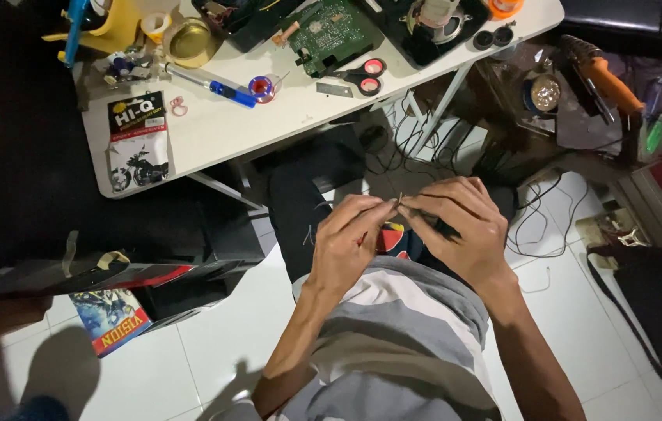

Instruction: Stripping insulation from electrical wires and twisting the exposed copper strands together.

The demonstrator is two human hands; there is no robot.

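Note:
My left hand (350,238) and my right hand (456,222) meet in front of my chest, fingertips pinched together on a thin wire end (399,200). A dark cable (444,228) runs through my right hand and down toward the floor. Both hands hover over my lap and my grey and white striped shirt (393,343). What lies inside the right palm is hidden by the fingers.
A white folding table (221,125) ahead carries a green circuit board (329,31), red-handled scissors (363,76), a blue-handled tool (221,87), a solder spool (262,87) and a printed packet (136,140). An orange tool (604,78) lies right. Black wires (537,226) trail over white floor tiles.

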